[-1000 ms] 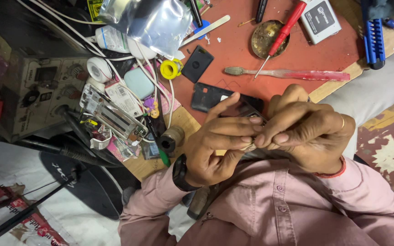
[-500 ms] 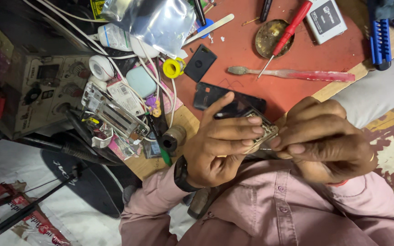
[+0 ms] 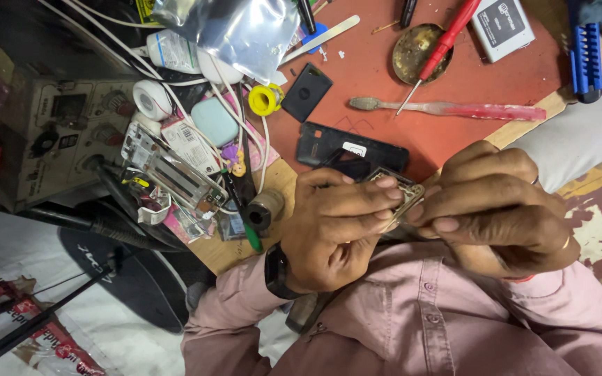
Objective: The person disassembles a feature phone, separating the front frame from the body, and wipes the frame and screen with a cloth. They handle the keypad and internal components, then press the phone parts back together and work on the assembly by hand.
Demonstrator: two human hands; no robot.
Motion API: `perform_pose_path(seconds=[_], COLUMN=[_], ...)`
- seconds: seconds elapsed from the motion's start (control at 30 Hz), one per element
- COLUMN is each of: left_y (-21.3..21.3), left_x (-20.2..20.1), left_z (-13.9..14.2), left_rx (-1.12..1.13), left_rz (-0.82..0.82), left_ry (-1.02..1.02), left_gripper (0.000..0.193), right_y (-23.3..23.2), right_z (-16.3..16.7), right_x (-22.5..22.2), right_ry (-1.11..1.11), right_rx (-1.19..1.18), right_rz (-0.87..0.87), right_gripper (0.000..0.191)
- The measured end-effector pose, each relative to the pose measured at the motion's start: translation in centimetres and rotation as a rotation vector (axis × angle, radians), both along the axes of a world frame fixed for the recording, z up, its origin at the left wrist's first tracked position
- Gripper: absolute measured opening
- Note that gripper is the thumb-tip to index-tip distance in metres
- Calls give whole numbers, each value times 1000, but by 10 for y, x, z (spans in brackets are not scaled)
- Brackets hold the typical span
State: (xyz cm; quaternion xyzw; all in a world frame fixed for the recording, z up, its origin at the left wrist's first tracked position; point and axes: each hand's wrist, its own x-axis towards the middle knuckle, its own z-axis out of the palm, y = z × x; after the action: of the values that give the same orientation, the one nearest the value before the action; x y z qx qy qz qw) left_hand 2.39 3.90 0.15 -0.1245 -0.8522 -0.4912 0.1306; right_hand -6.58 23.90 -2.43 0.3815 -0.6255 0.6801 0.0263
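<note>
At the far left a grey metal bench instrument with knobs stands off the left edge of the workbench, above a white cloth with black cables lying across it. Just right of it, along the bench's left edge, clutter is piled close: a white roll of tape, a clear plastic case with metal parts, a pale blue rounded case and a small yellow ring of tape, with white wires running through them. A crinkled clear plastic bag lies at the far edge of the bench.

The red work mat covers the wooden workbench from the middle to the right. On it lie a small black square cover, a long black phone shell, a pink-handled toothbrush, a round tarnished brass dish with a red-handled screwdriver across it, a grey rectangular battery and, at the right edge, a blue rack of screwdriver bits.

Over the near edge of the bench, the left hand, with a black watch at the wrist, pinches a small metal-framed phone part between thumb and closed fingers. The right hand, wearing rings, closes its fingertips on the same part from the other side. Below are the pink shirt sleeves; at the right, a worn red patterned floor.
</note>
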Motion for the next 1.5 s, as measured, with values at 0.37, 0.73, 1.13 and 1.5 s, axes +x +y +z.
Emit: perform_pose_path(seconds=[0.37, 0.73, 1.13, 1.5], left_y=[0, 0, 1, 1], left_x=[-1, 0, -3, -2], left_z=[0, -2, -1, 1], left_rx=[-15, 24, 44, 24], left_rz=[8, 35, 16, 12], left_ry=[6, -9, 37, 1], left_gripper=[30, 27, 28, 25], right_y=[3, 4, -2, -2], right_z=[35, 18, 5, 38], right_x=[-3, -5, 0, -19], right_ry=[285, -152, -301, 346], right_rx=[267, 128, -23, 197], right_rz=[-19, 31, 31, -10], right_gripper=[24, 18, 17, 27])
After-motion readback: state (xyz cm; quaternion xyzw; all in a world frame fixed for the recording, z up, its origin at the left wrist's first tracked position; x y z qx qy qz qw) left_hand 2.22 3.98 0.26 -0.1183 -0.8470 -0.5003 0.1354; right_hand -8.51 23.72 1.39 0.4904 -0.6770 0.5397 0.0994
